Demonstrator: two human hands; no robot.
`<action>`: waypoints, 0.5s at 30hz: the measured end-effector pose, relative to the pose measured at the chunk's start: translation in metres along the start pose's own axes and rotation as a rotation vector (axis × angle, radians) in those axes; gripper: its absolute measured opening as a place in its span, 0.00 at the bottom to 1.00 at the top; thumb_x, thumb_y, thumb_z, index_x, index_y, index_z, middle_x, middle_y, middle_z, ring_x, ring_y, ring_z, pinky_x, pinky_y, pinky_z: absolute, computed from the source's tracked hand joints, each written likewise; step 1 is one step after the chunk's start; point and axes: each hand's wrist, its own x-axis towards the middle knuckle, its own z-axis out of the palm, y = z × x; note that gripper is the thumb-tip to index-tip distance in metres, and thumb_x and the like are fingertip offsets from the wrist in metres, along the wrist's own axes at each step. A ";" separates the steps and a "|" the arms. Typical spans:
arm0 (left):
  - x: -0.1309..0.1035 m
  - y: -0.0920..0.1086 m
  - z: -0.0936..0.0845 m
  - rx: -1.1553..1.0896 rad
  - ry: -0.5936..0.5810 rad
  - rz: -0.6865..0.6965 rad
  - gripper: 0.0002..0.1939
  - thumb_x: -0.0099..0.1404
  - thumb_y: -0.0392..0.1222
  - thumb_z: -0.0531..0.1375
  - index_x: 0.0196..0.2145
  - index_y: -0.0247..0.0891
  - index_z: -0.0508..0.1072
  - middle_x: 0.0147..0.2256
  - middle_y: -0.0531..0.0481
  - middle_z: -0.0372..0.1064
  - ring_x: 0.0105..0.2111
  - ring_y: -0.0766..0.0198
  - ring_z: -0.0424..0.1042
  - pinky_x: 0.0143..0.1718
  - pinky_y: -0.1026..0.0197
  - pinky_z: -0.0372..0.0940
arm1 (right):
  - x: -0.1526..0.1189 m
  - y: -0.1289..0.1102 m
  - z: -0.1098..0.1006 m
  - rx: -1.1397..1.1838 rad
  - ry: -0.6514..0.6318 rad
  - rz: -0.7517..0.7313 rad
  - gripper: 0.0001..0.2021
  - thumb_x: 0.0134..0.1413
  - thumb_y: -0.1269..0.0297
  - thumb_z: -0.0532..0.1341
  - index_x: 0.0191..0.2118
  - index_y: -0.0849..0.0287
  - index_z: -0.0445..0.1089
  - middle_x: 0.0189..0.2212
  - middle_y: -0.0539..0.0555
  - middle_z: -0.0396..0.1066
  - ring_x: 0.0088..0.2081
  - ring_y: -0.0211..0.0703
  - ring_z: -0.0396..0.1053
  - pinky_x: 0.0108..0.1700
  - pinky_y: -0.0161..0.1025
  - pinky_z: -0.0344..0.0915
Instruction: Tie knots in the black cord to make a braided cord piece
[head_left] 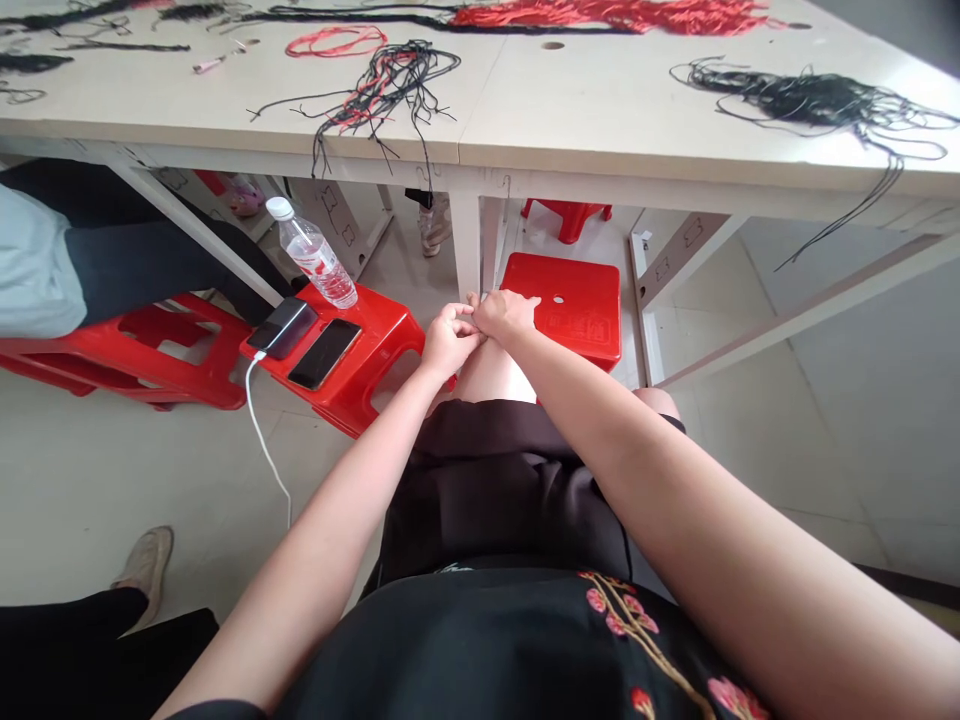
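My left hand [452,340] and my right hand [507,314] meet over my bare knee [495,375], below the table's front edge. The fingers of my left hand are bent, thumb and fingertips pressed together beside my right fingertips. My right hand is curled, with one finger pointing off to the right. Whatever lies between the fingertips is too small to make out. Just beyond my right hand is a red stool [585,320] with a small hole in its seat.
The pale table [525,110] bears black and red cord bundles [390,85], red cords [615,14] and black cords [817,100]. Left, a red stool [390,325] holds a bottle [315,255], a phone [326,354] and a dark device [283,327] with a white cable. Another person sits left.
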 end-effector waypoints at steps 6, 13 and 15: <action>0.001 0.011 -0.002 -0.121 0.005 -0.122 0.23 0.47 0.34 0.63 0.41 0.40 0.61 0.21 0.59 0.66 0.20 0.69 0.64 0.24 0.66 0.57 | -0.003 0.010 -0.017 0.420 -0.045 -0.016 0.24 0.60 0.51 0.51 0.37 0.68 0.73 0.40 0.69 0.73 0.47 0.60 0.69 0.52 0.56 0.57; 0.003 0.056 0.001 -0.319 0.020 -0.118 0.25 0.43 0.33 0.64 0.39 0.40 0.60 0.24 0.57 0.68 0.25 0.69 0.68 0.29 0.67 0.59 | -0.035 0.041 -0.050 0.835 0.015 -0.456 0.12 0.55 0.62 0.59 0.43 0.59 0.72 0.41 0.54 0.75 0.43 0.41 0.72 0.45 0.36 0.66; 0.005 0.075 0.003 -0.350 0.002 -0.143 0.26 0.42 0.33 0.65 0.38 0.40 0.59 0.23 0.58 0.68 0.23 0.70 0.67 0.27 0.68 0.59 | -0.041 0.047 -0.056 0.980 -0.036 -0.497 0.10 0.53 0.63 0.60 0.40 0.61 0.74 0.36 0.55 0.76 0.38 0.42 0.73 0.42 0.39 0.68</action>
